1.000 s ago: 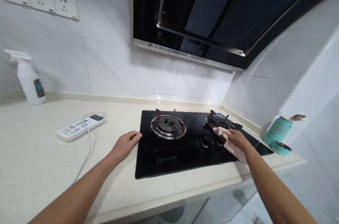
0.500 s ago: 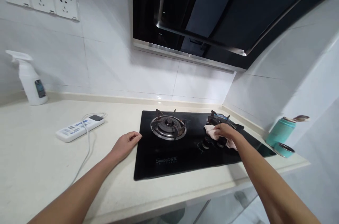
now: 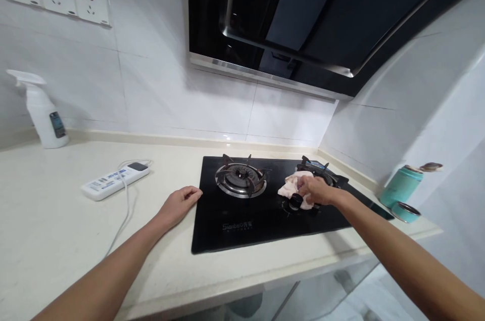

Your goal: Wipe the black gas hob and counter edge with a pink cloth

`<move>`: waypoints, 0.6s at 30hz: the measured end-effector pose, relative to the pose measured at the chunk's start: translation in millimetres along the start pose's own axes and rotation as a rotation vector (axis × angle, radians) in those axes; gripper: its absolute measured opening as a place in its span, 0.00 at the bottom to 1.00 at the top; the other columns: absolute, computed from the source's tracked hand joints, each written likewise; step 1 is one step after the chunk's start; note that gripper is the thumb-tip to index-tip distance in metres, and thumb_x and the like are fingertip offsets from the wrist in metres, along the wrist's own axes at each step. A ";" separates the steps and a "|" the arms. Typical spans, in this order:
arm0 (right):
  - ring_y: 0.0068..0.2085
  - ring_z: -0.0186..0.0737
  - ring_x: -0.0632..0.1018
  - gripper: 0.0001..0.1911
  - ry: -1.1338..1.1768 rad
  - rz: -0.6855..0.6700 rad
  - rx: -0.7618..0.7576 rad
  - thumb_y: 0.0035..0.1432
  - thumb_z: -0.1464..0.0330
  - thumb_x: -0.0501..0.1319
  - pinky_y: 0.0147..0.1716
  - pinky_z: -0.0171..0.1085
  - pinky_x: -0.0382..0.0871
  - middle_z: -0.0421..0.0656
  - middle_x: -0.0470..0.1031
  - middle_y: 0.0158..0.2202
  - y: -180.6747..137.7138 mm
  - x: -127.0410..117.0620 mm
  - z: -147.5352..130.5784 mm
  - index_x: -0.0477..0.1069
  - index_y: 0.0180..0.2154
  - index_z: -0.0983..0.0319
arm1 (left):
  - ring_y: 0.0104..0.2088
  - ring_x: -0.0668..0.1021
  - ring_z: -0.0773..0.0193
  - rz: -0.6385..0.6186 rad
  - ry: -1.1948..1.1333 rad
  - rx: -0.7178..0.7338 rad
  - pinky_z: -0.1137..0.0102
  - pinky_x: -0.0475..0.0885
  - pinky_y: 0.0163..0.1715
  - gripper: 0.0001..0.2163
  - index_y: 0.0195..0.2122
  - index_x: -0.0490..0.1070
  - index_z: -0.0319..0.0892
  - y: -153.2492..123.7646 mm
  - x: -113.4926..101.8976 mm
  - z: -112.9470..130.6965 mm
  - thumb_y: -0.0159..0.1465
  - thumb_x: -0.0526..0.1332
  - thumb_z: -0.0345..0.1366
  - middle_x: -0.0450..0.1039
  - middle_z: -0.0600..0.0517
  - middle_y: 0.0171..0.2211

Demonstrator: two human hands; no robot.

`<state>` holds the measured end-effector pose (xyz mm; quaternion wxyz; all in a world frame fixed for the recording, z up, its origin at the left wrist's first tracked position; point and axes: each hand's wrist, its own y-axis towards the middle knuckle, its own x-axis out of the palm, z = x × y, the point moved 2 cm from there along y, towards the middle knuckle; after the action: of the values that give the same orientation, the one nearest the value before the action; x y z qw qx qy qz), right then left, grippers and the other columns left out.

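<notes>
A black glass gas hob [image 3: 242, 232] lies in the cream countertop [image 3: 56, 230], with a left burner [image 3: 240, 180] and a right burner [image 3: 320, 170]. My right hand [image 3: 317, 191] is closed on a pale pink cloth [image 3: 290, 187], pressing it on the glass between the two burners, just above the control knobs [image 3: 296, 201]. My left hand [image 3: 181, 205] rests on the counter at the hob's left edge, fingers loosely curled with nothing in them.
A white power strip [image 3: 113, 181] with its cable lies on the counter to the left. A white spray bottle [image 3: 43, 111] stands by the wall. A teal flask [image 3: 400, 187] and its cup [image 3: 406, 212] sit at the right. A black range hood [image 3: 310, 17] hangs overhead.
My right hand has slid the cloth leftward across the hob, from the right burner's front edge to the glass between the burners. My left hand has stayed put.
</notes>
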<state>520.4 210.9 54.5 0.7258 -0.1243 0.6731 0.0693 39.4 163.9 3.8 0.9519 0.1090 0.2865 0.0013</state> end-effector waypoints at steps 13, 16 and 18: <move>0.50 0.54 0.78 0.24 -0.040 -0.004 0.151 0.60 0.58 0.61 0.46 0.43 0.67 0.50 0.78 0.50 82.9 -0.1 -6.5 0.73 0.57 0.54 | 0.42 0.78 0.56 0.037 0.039 0.036 0.63 0.70 0.44 0.14 0.35 0.77 0.47 -4.7 11.3 -0.1 0.63 0.57 0.48 0.77 0.52 0.40; 0.52 0.55 0.79 0.23 -0.039 0.000 0.171 0.61 0.56 0.61 0.47 0.44 0.68 0.51 0.79 0.52 119.9 -1.2 -13.3 0.73 0.56 0.55 | 0.40 0.77 0.58 0.030 0.059 0.027 0.64 0.70 0.43 0.14 0.34 0.76 0.47 -6.9 12.2 2.2 0.64 0.56 0.48 0.76 0.52 0.38; 0.52 0.54 0.79 0.22 -0.023 0.000 0.183 0.60 0.57 0.61 0.46 0.43 0.68 0.51 0.79 0.52 143.0 -3.1 -17.5 0.75 0.55 0.55 | 0.39 0.76 0.58 0.027 0.093 0.026 0.63 0.69 0.42 0.14 0.34 0.76 0.47 -7.7 13.3 2.4 0.65 0.55 0.48 0.74 0.52 0.37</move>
<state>465.0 343.5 44.0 0.7416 -0.0570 0.6683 0.0089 51.3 156.7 -3.1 0.9360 0.1248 0.3289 0.0154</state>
